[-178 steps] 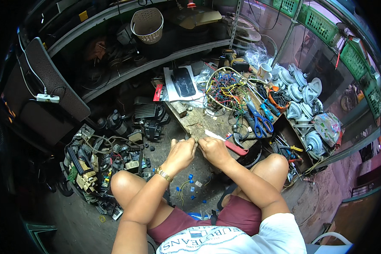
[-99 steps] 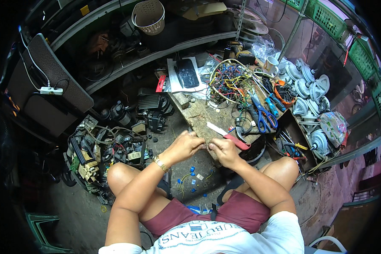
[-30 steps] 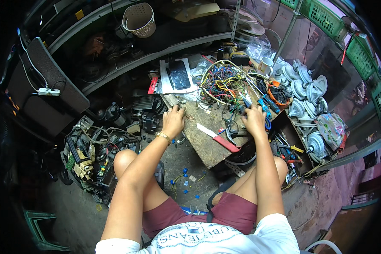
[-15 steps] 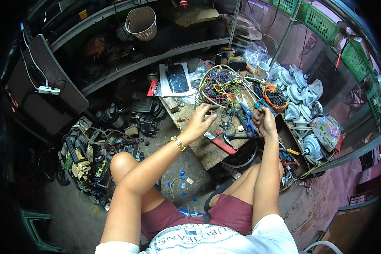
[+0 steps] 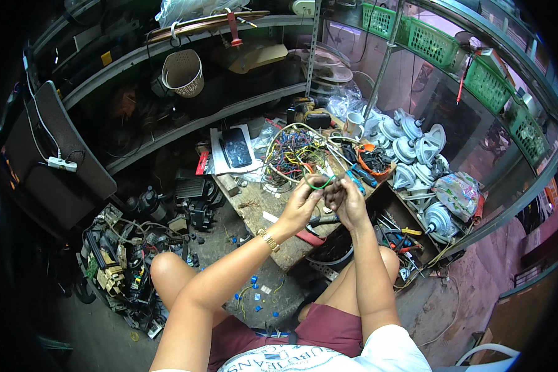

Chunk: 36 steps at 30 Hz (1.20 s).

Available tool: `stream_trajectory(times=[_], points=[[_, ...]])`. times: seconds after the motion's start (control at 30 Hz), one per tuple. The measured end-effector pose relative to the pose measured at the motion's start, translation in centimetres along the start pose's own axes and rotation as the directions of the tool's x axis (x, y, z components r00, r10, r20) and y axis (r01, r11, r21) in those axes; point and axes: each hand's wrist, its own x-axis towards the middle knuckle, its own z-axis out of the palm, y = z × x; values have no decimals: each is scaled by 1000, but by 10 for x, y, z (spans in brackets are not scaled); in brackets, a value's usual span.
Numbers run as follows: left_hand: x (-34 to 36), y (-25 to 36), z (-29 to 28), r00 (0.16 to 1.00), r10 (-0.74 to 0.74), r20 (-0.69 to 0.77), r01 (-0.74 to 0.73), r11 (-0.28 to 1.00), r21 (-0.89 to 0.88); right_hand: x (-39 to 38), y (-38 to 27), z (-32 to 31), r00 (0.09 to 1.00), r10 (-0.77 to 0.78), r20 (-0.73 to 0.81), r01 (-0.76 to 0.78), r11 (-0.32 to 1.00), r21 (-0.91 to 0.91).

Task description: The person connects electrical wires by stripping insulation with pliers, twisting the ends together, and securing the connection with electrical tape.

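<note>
Above the wooden worktable (image 5: 248,211), my two hands are close together. A thin green wire (image 5: 319,186) curves between them. My left hand (image 5: 302,203), with a gold-coloured wristwatch, pinches the wire near its fingertips. Beside it, my right hand (image 5: 348,201) has its fingers closed around the wire's other part; the exact grip is partly hidden. Just behind the hands lies a tangled heap of coloured wires (image 5: 294,152). Blue-handled pliers (image 5: 364,175) rest by my right fingers. A red-handled tool (image 5: 310,237) lies under my wrists at the table's near edge.
A phone (image 5: 234,147) on white paper, a white mug (image 5: 353,126) and an orange bowl (image 5: 373,160) stand on the table. White plastic motor-like parts (image 5: 409,142) pile up at right. Left, on the floor, sits a heap of electronic scrap (image 5: 124,254); blue bits lie nearby.
My hands have come together from apart, and the green wire now shows between them. The blue scissors beside my right hand no longer show. The whole view has shifted.
</note>
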Motion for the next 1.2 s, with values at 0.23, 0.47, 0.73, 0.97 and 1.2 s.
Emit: stream_trajectory(times=[0.23,0.47,0.73,0.97,1.2], points=[[-17,38,-14,981,-152,-116,117,957,-267,-13,19,19,921,188,340,-297,905,304],[-26,55,-23,906,-217,-363,130,959,-251,-24,32,42,905,218,364,-320,914,248],[-36,66,-39,929,-268,-255,144,897,-418,-35,24,68,791,284,542,-527,766,369],[-40,102,-53,953,-288,89,269,679,-683,-47,17,68,708,179,683,-479,832,278],[-60,102,-38,969,-246,11,160,594,-788,-89,12,87,698,73,712,-492,771,403]])
